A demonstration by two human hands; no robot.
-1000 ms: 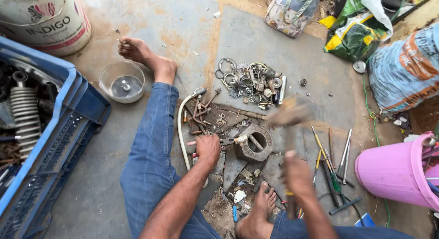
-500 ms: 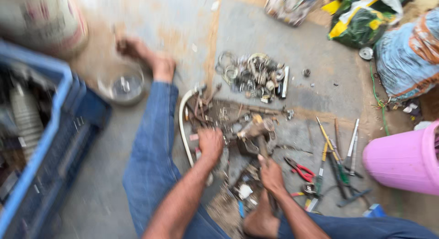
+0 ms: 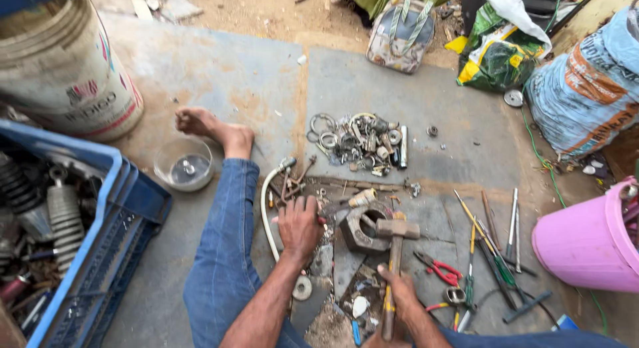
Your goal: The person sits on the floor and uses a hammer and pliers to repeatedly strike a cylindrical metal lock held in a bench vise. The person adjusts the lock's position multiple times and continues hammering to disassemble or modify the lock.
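We've got the hammer [image 3: 394,255] gripped low on its handle in our right hand [image 3: 398,296], head resting on the nut [image 3: 363,229]. It's heavy, rigid steel. Left hand [image 3: 299,223] presses flat beside it.

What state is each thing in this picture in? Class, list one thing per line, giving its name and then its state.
Wooden-handled hammer: gripped by right hand, head resting on the large metal nut.
Left hand: pressed flat on small parts beside the nut.
Clear plastic bowl: upright, small parts inside.
Blue plastic crate: open, holding springs.
Red-handled pliers: lying on the floor, untouched.
Pink plastic bucket: upright.
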